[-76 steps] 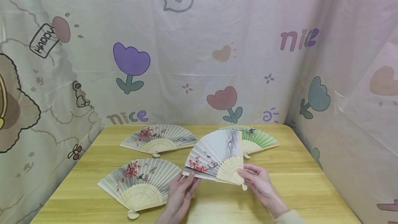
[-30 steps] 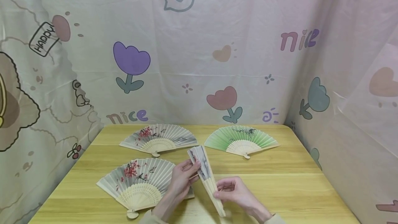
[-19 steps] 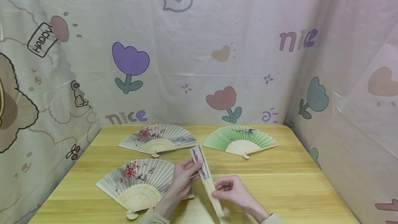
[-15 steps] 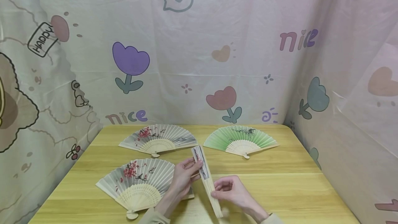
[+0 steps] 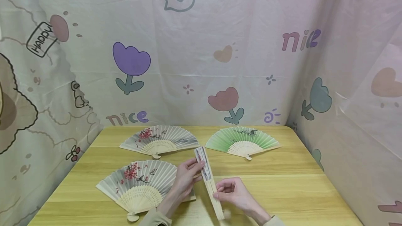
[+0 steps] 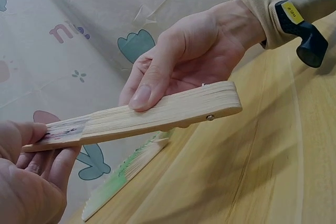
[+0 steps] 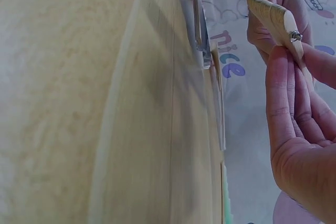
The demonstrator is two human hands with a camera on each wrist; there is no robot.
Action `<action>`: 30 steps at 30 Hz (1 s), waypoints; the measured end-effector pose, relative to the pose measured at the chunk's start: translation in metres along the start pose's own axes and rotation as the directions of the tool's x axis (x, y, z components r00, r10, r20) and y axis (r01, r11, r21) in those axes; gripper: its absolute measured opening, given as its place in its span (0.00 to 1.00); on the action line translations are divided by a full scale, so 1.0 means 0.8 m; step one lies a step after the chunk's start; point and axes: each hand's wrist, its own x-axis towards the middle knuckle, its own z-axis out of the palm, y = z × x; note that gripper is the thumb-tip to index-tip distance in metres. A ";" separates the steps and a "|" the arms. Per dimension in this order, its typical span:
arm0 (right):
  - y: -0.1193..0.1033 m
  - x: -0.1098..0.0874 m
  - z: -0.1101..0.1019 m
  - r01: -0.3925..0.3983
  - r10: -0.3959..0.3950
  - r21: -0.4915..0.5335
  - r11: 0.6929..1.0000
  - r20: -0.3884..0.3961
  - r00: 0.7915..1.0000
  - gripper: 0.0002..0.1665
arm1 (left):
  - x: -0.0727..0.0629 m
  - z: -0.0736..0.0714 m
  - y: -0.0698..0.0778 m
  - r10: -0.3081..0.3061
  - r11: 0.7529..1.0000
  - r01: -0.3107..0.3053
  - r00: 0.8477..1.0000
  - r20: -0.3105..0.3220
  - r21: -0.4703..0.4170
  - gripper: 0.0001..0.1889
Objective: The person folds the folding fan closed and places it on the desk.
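A folding fan [image 5: 208,184], folded into a narrow stick, is held up over the table by both hands. My left hand [image 5: 186,177] pinches its printed paper end between thumb and fingers. The right hand [image 5: 233,193] pinches the bare bamboo ribs nearer the pivot. In the left wrist view the fan's ribs [image 6: 157,109] lie stacked together, with a small metal rivet [image 6: 210,117] near the rounded end. The right wrist view shows that pivot end [image 7: 273,17] edge-on, above my right fingers [image 7: 281,93].
Three spread fans lie on the wooden table [image 5: 282,191]: a grey blossom fan [image 5: 160,142] at the back left, a green fan [image 5: 243,140] at the back right, and another grey blossom fan [image 5: 138,184] at the front left, partly behind my left arm. Printed cloth [image 5: 188,44] hangs around the table.
The fan in my hands was partly spread, showing white paper and red blossoms; it has been folded and turned nearly lengthwise. Over the last half second it has narrowed slightly more.
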 end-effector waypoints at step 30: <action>0.000 -0.001 -0.002 -0.039 0.039 -0.023 0.999 0.002 0.999 0.20 | 0.010 -0.002 0.006 -0.011 1.000 0.009 0.994 0.106 0.020 0.18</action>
